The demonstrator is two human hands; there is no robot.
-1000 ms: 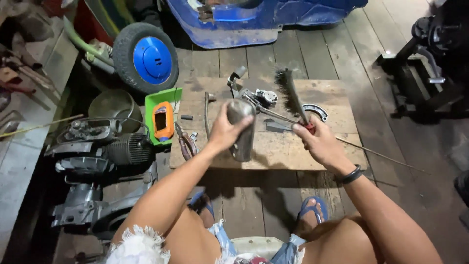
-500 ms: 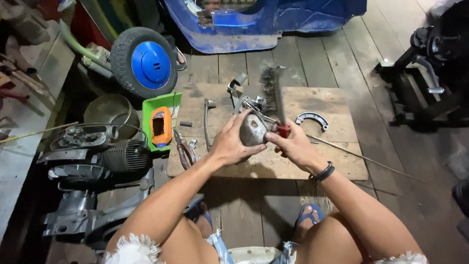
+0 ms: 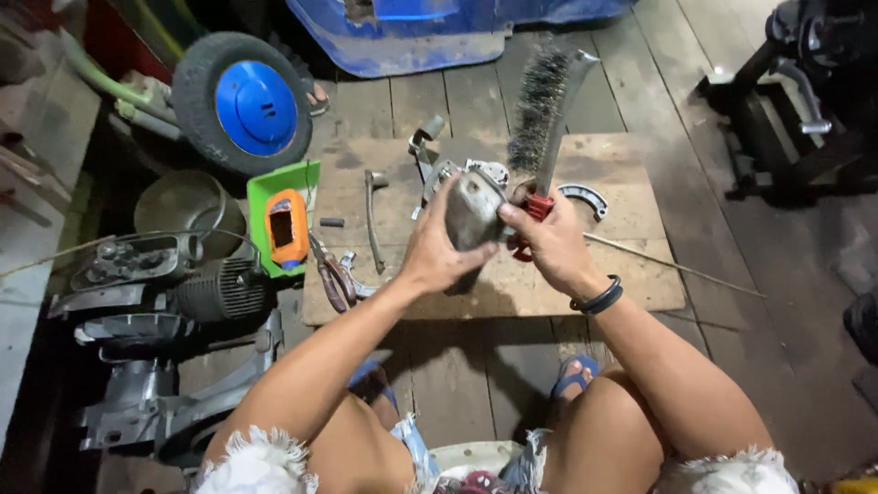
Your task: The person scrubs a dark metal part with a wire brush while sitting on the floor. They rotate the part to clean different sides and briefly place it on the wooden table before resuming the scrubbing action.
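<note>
Raised higher now, the wire brush [image 3: 546, 110] in the clenched right hand [image 3: 549, 242]; left hand [image 3: 434, 252] grips the metal part [image 3: 473, 210].

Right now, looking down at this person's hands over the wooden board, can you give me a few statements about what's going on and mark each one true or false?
1. The left hand grips a grey metal part. True.
2. The right hand holds a wire brush by its red handle. True.
3. The brush's bristles point down onto the wooden board. False: the brush stands raised, with its bristles above the hands.
4. The blue-hubbed wheel lies on the board. False: it sits on the floor, to the board's upper left.
5. An orange device rests in a green tray. True.
</note>
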